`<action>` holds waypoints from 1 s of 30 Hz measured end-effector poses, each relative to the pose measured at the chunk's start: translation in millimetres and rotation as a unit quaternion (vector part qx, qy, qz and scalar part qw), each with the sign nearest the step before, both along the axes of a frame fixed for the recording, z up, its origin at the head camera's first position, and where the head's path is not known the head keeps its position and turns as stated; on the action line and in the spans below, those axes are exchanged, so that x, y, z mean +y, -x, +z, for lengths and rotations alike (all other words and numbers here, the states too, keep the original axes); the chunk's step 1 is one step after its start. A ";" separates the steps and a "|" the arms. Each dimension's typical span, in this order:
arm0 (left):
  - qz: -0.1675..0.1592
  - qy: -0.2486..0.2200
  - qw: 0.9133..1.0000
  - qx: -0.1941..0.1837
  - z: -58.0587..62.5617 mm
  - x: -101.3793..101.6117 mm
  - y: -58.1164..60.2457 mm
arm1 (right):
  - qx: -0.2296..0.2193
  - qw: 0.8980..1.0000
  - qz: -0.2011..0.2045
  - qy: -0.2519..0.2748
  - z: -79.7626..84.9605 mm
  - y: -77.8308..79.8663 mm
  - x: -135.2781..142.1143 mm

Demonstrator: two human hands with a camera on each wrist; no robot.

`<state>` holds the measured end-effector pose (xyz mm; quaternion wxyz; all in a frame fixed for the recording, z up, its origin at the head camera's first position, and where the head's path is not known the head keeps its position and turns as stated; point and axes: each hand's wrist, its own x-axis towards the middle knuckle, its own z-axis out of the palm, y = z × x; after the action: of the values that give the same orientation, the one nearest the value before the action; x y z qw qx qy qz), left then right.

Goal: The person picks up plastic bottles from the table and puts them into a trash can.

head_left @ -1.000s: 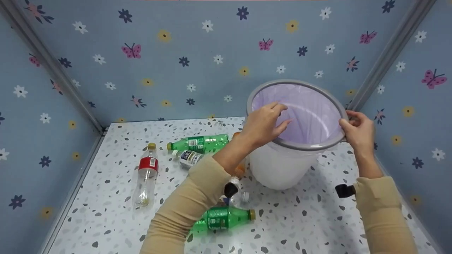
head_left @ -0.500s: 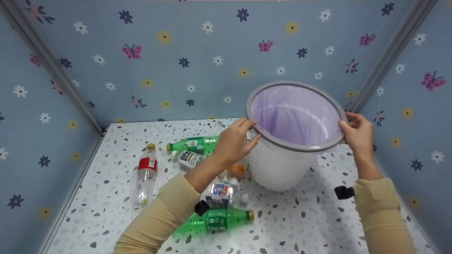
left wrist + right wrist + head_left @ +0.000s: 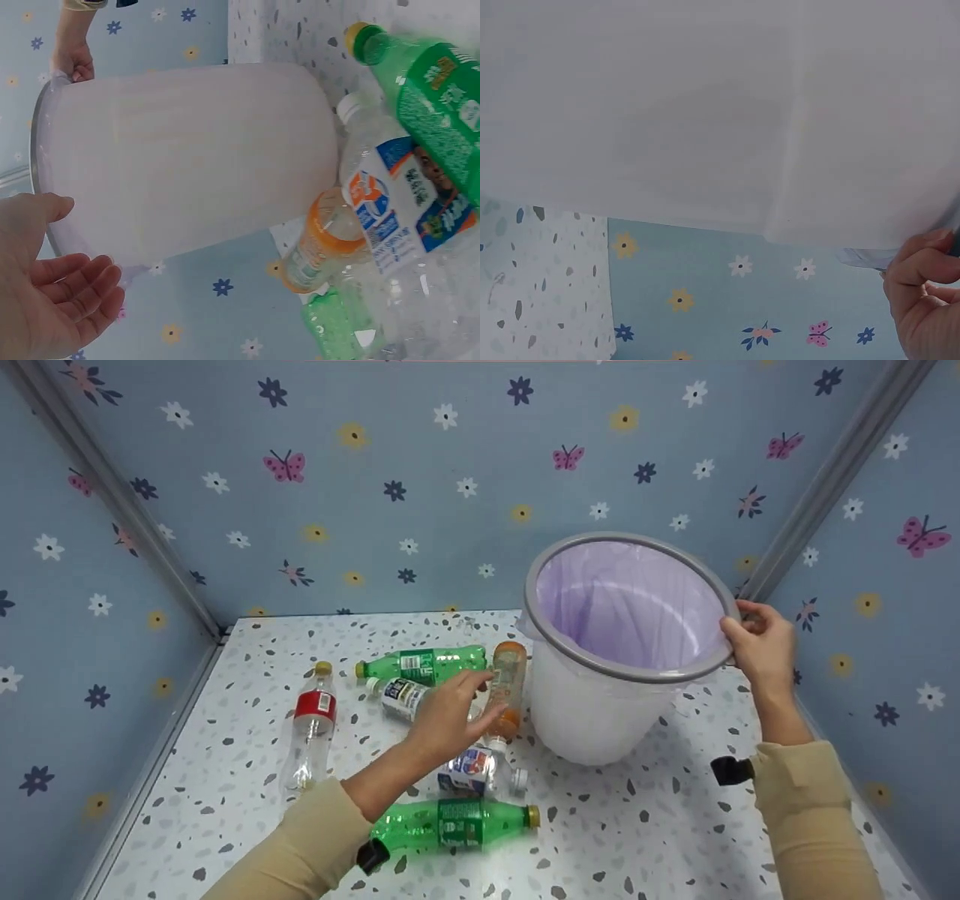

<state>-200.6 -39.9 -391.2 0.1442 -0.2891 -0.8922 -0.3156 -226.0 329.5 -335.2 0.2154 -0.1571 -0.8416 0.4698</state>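
A white trash can (image 3: 600,720) with a grey rim (image 3: 645,671) and a purple bag (image 3: 630,600) lining it leans on the speckled table. My right hand (image 3: 765,649) pinches the rim at its right side, thumb on the outside. In the left wrist view my left hand (image 3: 64,277) is relaxed, holding nothing, with the can's side beyond it. From the head view the left hand hovers over the bottles, its fingertips beside a clear bottle with orange ends (image 3: 508,690). Just below it lies a clear bottle with a blue and white label (image 3: 469,771).
Two green bottles lie on the table, one at the back (image 3: 420,664) and one in front (image 3: 457,823). Between them is a small bottle with a dark label (image 3: 401,697). A red-labelled clear bottle (image 3: 311,727) lies at the left. Flowered walls (image 3: 420,547) enclose the table.
My left hand has moved from over the can's opening, past its left rim, down and left to above the bottles. The right hand stays on the rim.
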 end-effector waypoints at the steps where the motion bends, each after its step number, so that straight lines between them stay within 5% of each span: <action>1: 0.002 0.004 1.000 -0.008 -4.2 -2.9 -2.7 | -0.001 1.000 0.000 0.001 -0.1 -0.4 0.1; 7: -0.005 0.032 0.999 -0.036 -30.6 -18.9 -18.3 | -0.006 1.000 -0.003 0.014 -2.9 1.2 1.7; 8: -0.007 0.038 0.999 -0.036 -35.6 -21.4 -20.5 | 0.002 1.000 0.000 0.016 -22.2 16.9 20.8; 10: -0.010 0.052 0.997 -0.051 -44.2 -26.5 -26.0 | 0.003 1.000 -0.002 0.021 -22.5 17.1 20.5; 14: -0.017 0.091 0.991 -0.098 -58.3 -35.5 -35.5 | 0.010 1.000 0.003 0.029 -20.0 14.9 18.3; 15: -0.018 0.102 0.988 -0.114 -61.1 -37.6 -37.8 | 0.002 1.000 0.000 0.031 -0.7 -0.5 -1.1; 21: -0.034 0.155 0.974 -0.165 -80.0 -47.2 -48.8 | -0.002 1.000 -0.001 0.025 -1.4 -0.5 -1.4; 30: -0.036 0.219 0.969 -0.110 -109.4 -53.0 -58.5 | 0.003 0.999 0.002 0.046 -2.2 -1.3 -0.5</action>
<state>-142.1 -92.9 -500.6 -0.0331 -0.3089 -0.9390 -0.1473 -224.7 329.0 -337.4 0.2096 -0.1633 -0.8185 0.5094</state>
